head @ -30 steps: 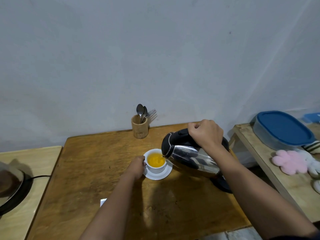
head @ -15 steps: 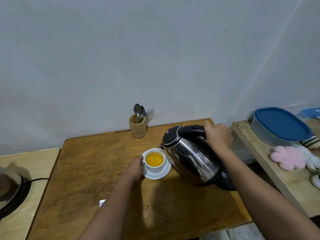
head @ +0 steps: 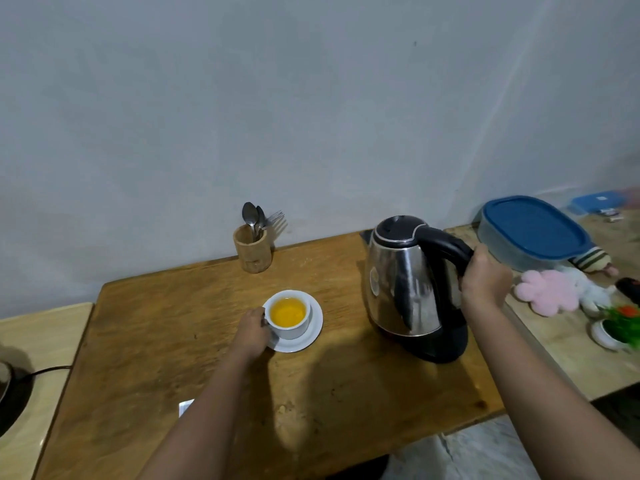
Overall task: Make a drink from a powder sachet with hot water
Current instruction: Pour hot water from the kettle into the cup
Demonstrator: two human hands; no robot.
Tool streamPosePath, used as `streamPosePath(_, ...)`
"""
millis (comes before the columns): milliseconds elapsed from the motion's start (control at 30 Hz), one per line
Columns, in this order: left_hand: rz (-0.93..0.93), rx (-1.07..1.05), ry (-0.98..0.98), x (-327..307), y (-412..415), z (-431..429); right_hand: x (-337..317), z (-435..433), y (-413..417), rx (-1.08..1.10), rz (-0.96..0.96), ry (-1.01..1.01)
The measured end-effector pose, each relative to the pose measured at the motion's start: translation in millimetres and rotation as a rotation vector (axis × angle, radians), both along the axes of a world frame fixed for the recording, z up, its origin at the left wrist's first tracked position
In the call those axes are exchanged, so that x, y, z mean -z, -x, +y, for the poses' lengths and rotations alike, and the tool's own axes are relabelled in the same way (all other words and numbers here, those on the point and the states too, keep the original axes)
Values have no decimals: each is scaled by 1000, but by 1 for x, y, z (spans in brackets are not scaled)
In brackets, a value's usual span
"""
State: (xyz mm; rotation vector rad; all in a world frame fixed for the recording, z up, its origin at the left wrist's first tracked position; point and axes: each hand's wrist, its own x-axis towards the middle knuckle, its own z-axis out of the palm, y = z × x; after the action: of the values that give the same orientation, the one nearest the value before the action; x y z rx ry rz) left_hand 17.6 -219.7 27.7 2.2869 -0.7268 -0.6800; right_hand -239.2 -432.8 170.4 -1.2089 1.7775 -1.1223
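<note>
A white cup [head: 290, 328] filled with orange drink stands on a white saucer [head: 314, 332] near the middle of the wooden table [head: 145, 341]. My left hand [head: 252, 332] grips the cup at its left side. A steel kettle [head: 401, 278] with a black lid stands upright on its black base [head: 441, 344] to the right. My right hand [head: 485, 282] is closed around the kettle's black handle. A corner of a white sachet [head: 186, 407] shows beside my left forearm, mostly hidden.
A wooden holder [head: 252, 251] with spoons and a fork stands at the table's back edge by the wall. On the right bench lie a blue-lidded container [head: 533, 230], a pink plush toy [head: 547, 292] and a small potted plant [head: 620, 327]. A dark appliance [head: 10, 393] sits far left.
The kettle went from tilted over the cup to upright on its base at the right. My right hand went with it. My left hand stayed on the cup.
</note>
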Motion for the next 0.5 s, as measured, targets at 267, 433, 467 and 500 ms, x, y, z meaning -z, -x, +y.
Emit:
streamPosePath(267, 48, -46, 43, 7, 0, -2, 10, -6, 28, 197, -100, -65)
streamPosePath(433, 41, -61, 48, 10, 0, 0, 17, -8, 39, 265, -221, -52)
streamPosePath(467, 42, -65, 46, 11, -1, 0, 19, -8, 41, 268, -227, -50)
streamPosePath(500, 42, -69, 45, 12, -1, 0, 21, -8, 42, 270, -237, -53)
